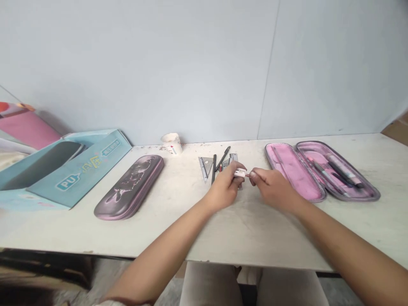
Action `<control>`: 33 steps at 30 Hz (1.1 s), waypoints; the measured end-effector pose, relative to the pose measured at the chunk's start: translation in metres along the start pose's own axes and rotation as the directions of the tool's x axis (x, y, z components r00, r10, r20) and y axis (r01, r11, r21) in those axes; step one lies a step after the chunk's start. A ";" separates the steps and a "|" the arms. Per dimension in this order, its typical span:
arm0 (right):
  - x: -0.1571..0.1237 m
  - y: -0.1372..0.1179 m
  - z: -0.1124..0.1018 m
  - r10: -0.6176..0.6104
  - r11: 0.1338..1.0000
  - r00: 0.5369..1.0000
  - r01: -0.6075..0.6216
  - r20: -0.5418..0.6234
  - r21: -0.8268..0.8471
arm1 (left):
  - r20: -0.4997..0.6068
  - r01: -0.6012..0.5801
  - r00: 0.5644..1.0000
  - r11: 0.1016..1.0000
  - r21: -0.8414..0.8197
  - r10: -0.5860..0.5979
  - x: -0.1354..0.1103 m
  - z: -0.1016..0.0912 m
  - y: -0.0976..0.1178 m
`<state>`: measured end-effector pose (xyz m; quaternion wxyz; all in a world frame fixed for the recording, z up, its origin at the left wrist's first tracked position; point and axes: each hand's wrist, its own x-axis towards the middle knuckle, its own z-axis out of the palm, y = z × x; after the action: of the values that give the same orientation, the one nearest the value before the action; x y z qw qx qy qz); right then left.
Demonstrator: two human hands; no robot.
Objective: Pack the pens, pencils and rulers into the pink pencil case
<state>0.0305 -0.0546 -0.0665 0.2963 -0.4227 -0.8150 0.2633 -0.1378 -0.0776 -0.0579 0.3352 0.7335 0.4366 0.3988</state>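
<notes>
My left hand [223, 189] pinches a small white pencil sharpener [239, 173] above the middle of the table. From the right, my right hand [273, 187] grips a reddish pencil [247, 175], most of it hidden in my fingers; its end meets the sharpener. Just behind my left hand lie a clear set square [205, 165], a black pen [213, 165] and another black pen [225, 154]. A second clear ruler piece [233, 157] is partly covered by my fingers. Right of my hands an open pencil case [295, 170] with pink lining holds several pens.
A closed dark pencil case [130, 187] with pink edging lies to the left. Beyond it stands a light-blue box [92, 165] with a dark case inside. A white paper cup [172, 143] stands by the wall [191, 76]. The table's front edge [223, 262] runs above my legs.
</notes>
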 end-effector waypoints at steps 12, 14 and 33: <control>0.003 -0.011 0.007 -0.282 0.673 0.958 0.236 0.052 -0.701 | 0.096 0.217 0.975 0.790 -0.573 -0.199 0.003 0.007 -0.027; 0.004 -0.014 0.005 -0.283 0.634 0.955 0.253 0.085 -0.731 | 0.083 0.172 0.985 0.774 -0.609 -0.153 0.002 0.007 -0.024; 0.013 -0.018 -0.001 0.112 0.979 0.979 -0.079 0.169 -0.187 | 0.067 0.120 0.993 0.871 -0.477 -0.100 0.002 0.011 -0.026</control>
<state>0.0155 -0.0525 -0.0495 0.1698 -0.4612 -0.8373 0.2396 -0.1370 -0.0675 -0.0843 0.5374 0.6094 0.3582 0.4599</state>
